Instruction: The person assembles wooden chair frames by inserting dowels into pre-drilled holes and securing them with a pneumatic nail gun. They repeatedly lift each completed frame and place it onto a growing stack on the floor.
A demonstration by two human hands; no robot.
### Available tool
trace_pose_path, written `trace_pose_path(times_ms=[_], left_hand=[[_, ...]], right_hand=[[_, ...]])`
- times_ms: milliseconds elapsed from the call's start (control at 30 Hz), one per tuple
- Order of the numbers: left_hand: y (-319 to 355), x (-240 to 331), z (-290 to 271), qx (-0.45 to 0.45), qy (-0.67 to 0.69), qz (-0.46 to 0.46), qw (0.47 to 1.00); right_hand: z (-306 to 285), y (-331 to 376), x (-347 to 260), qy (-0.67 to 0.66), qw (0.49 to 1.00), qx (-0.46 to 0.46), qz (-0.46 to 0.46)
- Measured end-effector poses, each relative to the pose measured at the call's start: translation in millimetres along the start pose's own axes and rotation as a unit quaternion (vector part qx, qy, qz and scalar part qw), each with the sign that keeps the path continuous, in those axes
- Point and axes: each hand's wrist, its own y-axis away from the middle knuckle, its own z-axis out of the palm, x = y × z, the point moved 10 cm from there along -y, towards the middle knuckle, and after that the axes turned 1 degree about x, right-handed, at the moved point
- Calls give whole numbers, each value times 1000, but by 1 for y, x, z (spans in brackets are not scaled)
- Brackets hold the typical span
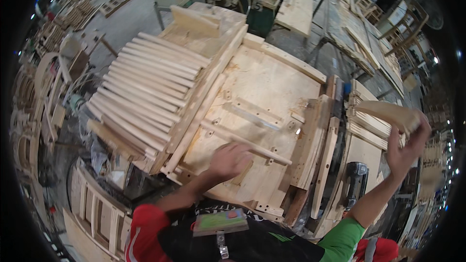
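The left hand lies blurred over the near part of the plywood bench, fingers curled down onto a long wooden slat that runs slantwise across the board toward its near right corner; whether it grips the slat or only presses it cannot be told. The right hand is raised beyond the bench's right edge, fingers closed around one end of a curved wooden piece held up in the air. A stack of rounded slats fills the bench's left side, leaning against a long rail. Several curved boards lie along the right edge, and a black power tool sits just past them near the right forearm.
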Motion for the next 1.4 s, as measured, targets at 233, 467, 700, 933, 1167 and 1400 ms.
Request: trace_pose_path(times_ms=[233, 467, 700, 933, 1167, 1400], left_hand=[[-57, 31, 115, -184, 772, -383, 473], [-67, -86, 106, 47, 750, -433, 497], [-86, -139, 128, 14, 657, -453, 603], [-43, -237, 54, 145, 397, -482, 768], [-23, -260, 37, 203, 431, -524, 706], [-18, -266, 37, 221, 436, -533, 691]], right_hand=[[34, 73, -34, -414, 908, 71, 12], [139, 115, -57, -7, 973, -228, 29], [278, 152, -83, 41, 940, -336, -44], [335, 145, -56, 32, 931, -360, -58], [354, 145, -58, 4, 921, -384, -66], [365, 170, -41, -68, 930, -362, -3]])
